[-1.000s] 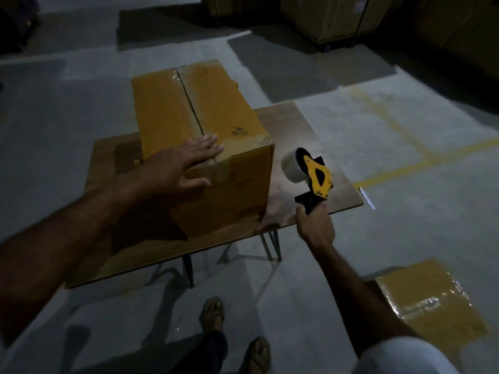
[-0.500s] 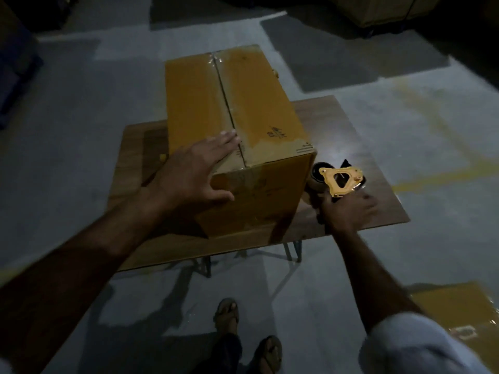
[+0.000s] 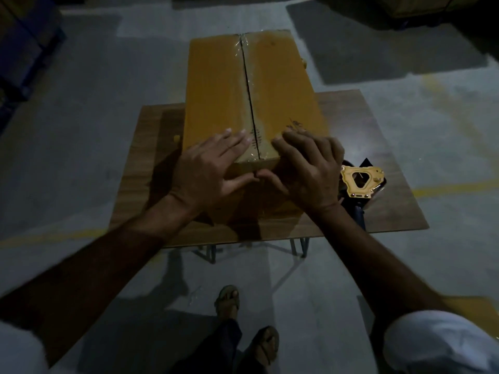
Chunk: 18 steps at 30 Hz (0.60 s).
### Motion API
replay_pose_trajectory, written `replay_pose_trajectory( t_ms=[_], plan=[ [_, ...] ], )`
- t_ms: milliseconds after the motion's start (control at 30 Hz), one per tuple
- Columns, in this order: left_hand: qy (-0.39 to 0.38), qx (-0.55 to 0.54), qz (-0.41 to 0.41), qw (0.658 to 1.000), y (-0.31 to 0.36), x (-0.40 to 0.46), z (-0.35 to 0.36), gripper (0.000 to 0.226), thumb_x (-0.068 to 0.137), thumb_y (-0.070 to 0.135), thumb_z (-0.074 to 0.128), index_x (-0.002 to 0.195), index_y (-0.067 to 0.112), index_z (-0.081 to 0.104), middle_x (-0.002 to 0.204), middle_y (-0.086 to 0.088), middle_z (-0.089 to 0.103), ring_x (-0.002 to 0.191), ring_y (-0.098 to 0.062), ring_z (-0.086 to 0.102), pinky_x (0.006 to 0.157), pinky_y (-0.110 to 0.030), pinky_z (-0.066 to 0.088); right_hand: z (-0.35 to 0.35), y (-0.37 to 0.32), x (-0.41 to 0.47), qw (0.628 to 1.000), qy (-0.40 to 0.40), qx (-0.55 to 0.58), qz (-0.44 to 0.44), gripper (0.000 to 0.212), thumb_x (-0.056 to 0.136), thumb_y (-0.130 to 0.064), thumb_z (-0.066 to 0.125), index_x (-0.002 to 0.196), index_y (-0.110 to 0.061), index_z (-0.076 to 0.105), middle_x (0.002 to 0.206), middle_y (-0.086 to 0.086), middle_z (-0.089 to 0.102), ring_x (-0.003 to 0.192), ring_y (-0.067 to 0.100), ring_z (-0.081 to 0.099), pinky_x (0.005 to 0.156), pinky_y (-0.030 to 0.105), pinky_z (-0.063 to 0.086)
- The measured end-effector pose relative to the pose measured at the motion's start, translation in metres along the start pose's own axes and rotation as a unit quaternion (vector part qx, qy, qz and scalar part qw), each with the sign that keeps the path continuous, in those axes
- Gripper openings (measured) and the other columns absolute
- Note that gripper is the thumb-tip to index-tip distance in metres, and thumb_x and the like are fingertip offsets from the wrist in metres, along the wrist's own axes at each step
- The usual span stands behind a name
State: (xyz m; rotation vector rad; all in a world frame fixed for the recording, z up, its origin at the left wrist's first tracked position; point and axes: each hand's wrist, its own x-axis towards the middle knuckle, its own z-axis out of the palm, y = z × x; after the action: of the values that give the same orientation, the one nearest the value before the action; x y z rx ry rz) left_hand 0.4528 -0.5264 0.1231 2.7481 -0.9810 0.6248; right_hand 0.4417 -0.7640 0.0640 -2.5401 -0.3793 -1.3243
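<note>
Fingers [image 3: 232, 141] of the left hand [image 3: 208, 168] and right hand [image 3: 310, 171], spread and gripping nothing, pressed the near end of the long tan cardboard box [image 3: 216, 85], its seam [image 3: 248, 85] running straight away between them on the wooden desk [image 3: 378, 117].

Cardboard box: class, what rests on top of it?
Left hand and right hand lie on the near end of the cardboard box, flanking the taped seam. Anything beneath them is covered.
</note>
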Motion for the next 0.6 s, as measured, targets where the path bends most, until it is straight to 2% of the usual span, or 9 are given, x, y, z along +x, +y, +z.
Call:
replay_pose_trajectory(
  t_ms=[100,233,300,367,433,500,600],
  plan=[
    [-0.006,0.018,-0.012,1.0,0.004,-0.001,0.003,0.084,0.083,0.062,0.076,0.149,0.015,0.054,0.154,-0.006,0.053,0.14,-0.029,0.052,0.1,-0.045,0.052,0.005,-0.001,-0.005,1.0,-0.004,-0.005,0.018,0.074,0.081,-0.078,0.07,0.13,-0.023,0.072,0.137,0.004,0.066,0.126,0.026,0.056,0.107,0.045,0.033],
    [-0.072,0.026,-0.02,0.997,0.005,-0.001,-0.006,0.104,0.069,0.059,0.087,0.154,0.018,0.045,0.158,-0.003,0.045,0.144,-0.026,0.045,0.105,-0.045,0.049,-0.008,-0.006,-0.006,0.997,-0.074,-0.003,0.023,0.089,0.076,-0.086,0.066,0.137,-0.021,0.063,0.144,0.008,0.06,0.134,0.029,0.046,0.115,0.047,0.025],
    [-0.08,-0.015,-0.015,0.997,-0.002,-0.001,-0.014,0.095,0.076,0.061,0.082,0.153,0.021,0.046,0.159,0.0,0.046,0.144,-0.023,0.045,0.106,-0.044,0.05,-0.014,-0.012,-0.001,0.994,-0.095,0.012,0.053,0.083,0.077,-0.086,0.064,0.132,-0.025,0.065,0.142,0.005,0.059,0.133,0.028,0.046,0.115,0.051,0.027],
    [-0.046,-0.062,-0.008,0.997,-0.01,0.003,-0.018,0.069,0.092,0.063,0.066,0.147,0.022,0.056,0.152,0.001,0.055,0.138,-0.021,0.052,0.103,-0.038,0.05,-0.013,-0.019,0.004,0.991,-0.069,0.044,0.108,0.064,0.083,-0.081,0.063,0.119,-0.029,0.068,0.134,0.0,0.061,0.126,0.026,0.05,0.112,0.052,0.031],
    [-0.011,-0.061,-0.004,0.998,-0.011,0.006,-0.017,0.056,0.098,0.06,0.06,0.137,0.02,0.066,0.143,0.0,0.063,0.128,-0.022,0.061,0.095,-0.035,0.052,-0.01,-0.023,0.007,0.988,-0.035,0.058,0.139,0.053,0.086,-0.075,0.066,0.109,-0.028,0.072,0.128,0.0,0.064,0.121,0.025,0.053,0.108,0.051,0.034],
    [0.002,-0.05,-0.013,0.999,-0.007,0.004,-0.011,0.056,0.096,0.059,0.065,0.133,0.017,0.068,0.139,-0.002,0.066,0.125,-0.024,0.063,0.092,-0.038,0.056,-0.008,-0.023,0.003,0.99,-0.023,0.047,0.129,0.055,0.087,-0.075,0.065,0.11,-0.025,0.073,0.128,0.003,0.066,0.121,0.026,0.052,0.106,0.051,0.035],
    [-0.018,-0.016,-0.025,0.999,0.002,-0.001,-0.005,0.07,0.085,0.06,0.076,0.137,0.014,0.062,0.143,-0.006,0.061,0.131,-0.026,0.059,0.1,-0.042,0.054,-0.01,-0.014,-0.001,0.994,-0.071,0.02,0.075,0.065,0.082,-0.076,0.068,0.124,-0.026,0.065,0.135,0.007,0.063,0.125,0.029,0.047,0.108,0.047,0.03]
  ],
)
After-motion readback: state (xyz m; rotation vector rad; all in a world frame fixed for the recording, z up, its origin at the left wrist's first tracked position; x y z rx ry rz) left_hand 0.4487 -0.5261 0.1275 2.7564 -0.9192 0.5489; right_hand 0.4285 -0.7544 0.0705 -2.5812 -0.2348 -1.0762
